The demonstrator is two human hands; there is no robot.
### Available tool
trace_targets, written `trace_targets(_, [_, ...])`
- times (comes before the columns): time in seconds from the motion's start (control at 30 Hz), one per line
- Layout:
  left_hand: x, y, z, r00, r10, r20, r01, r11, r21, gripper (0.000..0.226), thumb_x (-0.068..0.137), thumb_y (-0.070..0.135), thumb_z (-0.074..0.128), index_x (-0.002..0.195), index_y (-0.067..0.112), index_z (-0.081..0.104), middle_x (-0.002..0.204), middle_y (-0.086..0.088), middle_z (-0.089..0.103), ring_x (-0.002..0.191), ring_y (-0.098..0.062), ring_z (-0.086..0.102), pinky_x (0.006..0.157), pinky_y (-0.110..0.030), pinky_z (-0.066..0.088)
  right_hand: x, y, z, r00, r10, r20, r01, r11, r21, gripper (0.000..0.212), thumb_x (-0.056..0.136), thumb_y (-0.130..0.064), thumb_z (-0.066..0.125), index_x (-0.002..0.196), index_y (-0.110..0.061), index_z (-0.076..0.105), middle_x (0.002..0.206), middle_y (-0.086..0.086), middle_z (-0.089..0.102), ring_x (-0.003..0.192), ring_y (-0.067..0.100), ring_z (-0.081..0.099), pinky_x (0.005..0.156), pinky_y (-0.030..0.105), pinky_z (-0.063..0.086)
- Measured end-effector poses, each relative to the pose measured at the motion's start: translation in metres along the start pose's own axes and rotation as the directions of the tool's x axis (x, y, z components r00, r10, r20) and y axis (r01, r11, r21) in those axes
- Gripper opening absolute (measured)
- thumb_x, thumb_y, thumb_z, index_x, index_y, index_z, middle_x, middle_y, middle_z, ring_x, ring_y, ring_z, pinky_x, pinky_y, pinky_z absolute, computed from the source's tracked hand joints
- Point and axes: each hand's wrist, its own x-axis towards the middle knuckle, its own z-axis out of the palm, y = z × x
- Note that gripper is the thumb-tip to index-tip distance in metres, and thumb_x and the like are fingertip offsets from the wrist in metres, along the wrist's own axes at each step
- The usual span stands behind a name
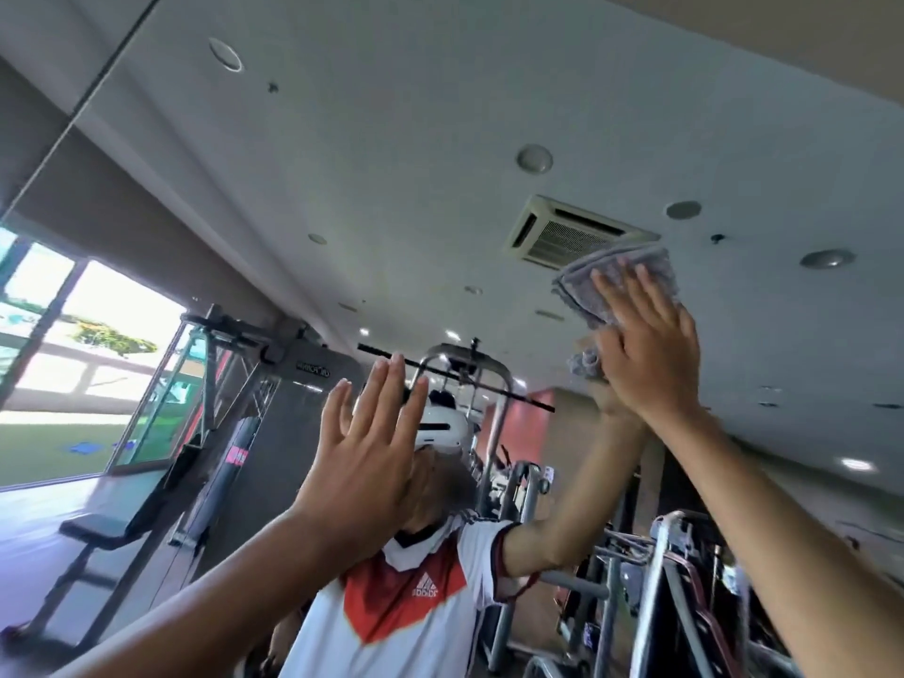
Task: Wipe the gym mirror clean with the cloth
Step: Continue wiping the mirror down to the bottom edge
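Gym mirror (342,163) fills the view, reflecting blurred weight machines (303,379). Right hand (645,345), fingers straight, presses a folded grey cloth (621,281) flat on the glass, high at right, hiding part of it. Left hand (367,447), lower, is spread and holds nothing; whether it touches the glass is unclear. Both forearms run off frame

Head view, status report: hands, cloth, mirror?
Right hand flat, pressing cloth high on mirror. Left hand open, raised toward mirror, contact unclear. Nothing blocking the wipe.
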Motion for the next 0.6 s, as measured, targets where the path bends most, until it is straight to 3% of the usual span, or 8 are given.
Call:
trace_targets(0.07, [0.005, 0.012, 0.001, 0.999, -0.044, 0.019, 0.044, 0.999, -0.016, 0.066, 0.101, 0.042, 0.031, 0.152, 0.001, 0.037, 0.159, -0.027, 0.026, 0.149, -0.042, 0.022, 0.114, -0.055, 0.013, -0.028, -0.019, 0.007, 0.986, 0.167, -0.029, -0.167, 0.986, -0.011, 0.06, 0.094, -0.032, 0.028, 0.154, -0.026, 0.032, 0.162, -0.001, 0.025, 0.151, 0.019, 0.02, 0.119, 0.052, 0.019])
trace_targets(0.13, [0.006, 0.02, 0.0, 0.997, -0.075, 0.031, 0.077, 0.996, -0.052, 0.066, 0.102, 0.043, 0.03, 0.153, 0.002, 0.034, 0.159, -0.03, 0.023, 0.149, -0.044, 0.019, 0.115, -0.053, 0.01, -0.06, -0.033, 0.006, 0.993, -0.114, 0.023, 0.114, 0.994, 0.006, 0.059, 0.094, -0.031, 0.035, 0.153, -0.026, 0.031, 0.161, 0.0, 0.026, 0.151, 0.02, 0.02, 0.12, 0.049, 0.014])
trace_targets(0.2, [0.01, 0.03, 0.0, 0.998, -0.062, 0.031, 0.064, 0.995, -0.071, 0.067, 0.102, 0.045, 0.027, 0.154, 0.002, 0.033, 0.16, -0.03, 0.02, 0.15, -0.043, 0.016, 0.115, -0.053, 0.008, -0.076, -0.009, -0.008, 0.829, -0.538, 0.152, 0.542, 0.84, 0.016, 0.059, 0.091, -0.032, 0.04, 0.15, -0.028, 0.036, 0.158, 0.001, 0.033, 0.147, 0.019, 0.029, 0.119, 0.049, 0.019])
trace_targets(0.27, [0.016, 0.041, 0.0, 0.998, -0.055, 0.037, 0.058, 0.995, -0.08, 0.068, 0.101, 0.045, 0.025, 0.153, 0.002, 0.034, 0.16, -0.03, 0.02, 0.15, -0.044, 0.017, 0.115, -0.053, 0.008, -0.066, 0.035, -0.022, 0.66, -0.704, 0.262, 0.725, 0.688, 0.02, 0.058, 0.09, -0.036, 0.041, 0.148, -0.029, 0.04, 0.156, 0.002, 0.037, 0.142, 0.019, 0.035, 0.115, 0.049, 0.024])
trace_targets(0.3, [0.02, 0.046, 0.0, 0.998, -0.051, 0.04, 0.054, 0.995, -0.08, 0.068, 0.101, 0.045, 0.026, 0.153, 0.002, 0.035, 0.159, -0.031, 0.022, 0.149, -0.044, 0.018, 0.115, -0.053, 0.008, -0.057, 0.056, -0.025, 0.677, -0.678, 0.287, 0.711, 0.703, -0.014, 0.059, 0.09, -0.036, 0.04, 0.148, -0.029, 0.039, 0.157, 0.003, 0.036, 0.142, 0.02, 0.036, 0.113, 0.05, 0.027])
trace_targets(0.4, [0.033, 0.059, 0.002, 0.999, -0.025, 0.026, 0.026, 0.998, -0.064, 0.067, 0.098, 0.042, 0.03, 0.149, 0.0, 0.039, 0.157, -0.032, 0.027, 0.148, -0.045, 0.025, 0.114, -0.053, 0.01, -0.043, 0.092, -0.03, 0.934, -0.295, 0.203, 0.321, 0.941, -0.107, 0.061, 0.092, -0.034, 0.036, 0.152, -0.029, 0.031, 0.16, 0.002, 0.032, 0.147, 0.019, 0.029, 0.109, 0.051, 0.034])
trace_targets(0.5, [0.037, 0.071, 0.003, 1.0, -0.008, 0.024, 0.01, 0.998, -0.059, 0.066, 0.098, 0.042, 0.031, 0.149, 0.0, 0.039, 0.156, -0.032, 0.029, 0.147, -0.044, 0.026, 0.114, -0.054, 0.011, -0.053, 0.064, -0.019, 0.998, 0.065, 0.023, -0.062, 0.992, -0.111, 0.06, 0.093, -0.033, 0.03, 0.152, -0.024, 0.037, 0.16, 0.003, 0.031, 0.148, 0.02, 0.027, 0.112, 0.052, 0.031])
trace_targets(0.6, [0.031, 0.082, 0.006, 0.999, 0.042, 0.023, -0.041, 0.998, -0.058, 0.064, 0.099, 0.042, 0.031, 0.148, 0.003, 0.044, 0.156, -0.031, 0.031, 0.146, -0.044, 0.029, 0.113, -0.055, 0.015, -0.096, 0.017, -0.014, 0.997, -0.043, 0.06, 0.048, 0.997, -0.068, 0.059, 0.096, -0.035, 0.032, 0.154, -0.022, 0.032, 0.161, 0.003, 0.027, 0.15, 0.021, 0.022, 0.118, 0.053, 0.021])
